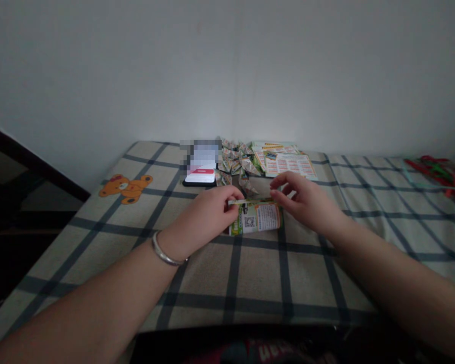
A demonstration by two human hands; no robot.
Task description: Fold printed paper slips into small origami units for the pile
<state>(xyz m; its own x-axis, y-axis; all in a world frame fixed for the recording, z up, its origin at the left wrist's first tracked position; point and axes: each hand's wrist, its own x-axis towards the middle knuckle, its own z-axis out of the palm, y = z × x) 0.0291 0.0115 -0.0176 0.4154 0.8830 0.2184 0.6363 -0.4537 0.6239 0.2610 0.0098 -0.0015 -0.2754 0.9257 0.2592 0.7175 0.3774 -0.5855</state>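
Note:
A printed paper flyer (258,218) with a QR code lies on the checked cloth in front of me, its top edge folded over. My left hand (208,212), with a silver bangle on the wrist, pinches the left end of that fold. My right hand (305,199) pinches the right end, its other fingers lifted. Behind the flyer sits a heap of several folded paper pieces (237,164), and a stack of flat flyers (284,161) lies to the right of the heap.
A phone (200,172) with a lit screen rests left of the paper heap. The checked cloth (250,273) has an orange bear print (126,187) at the left. Red and green cords (442,174) lie at the far right. A white wall stands behind.

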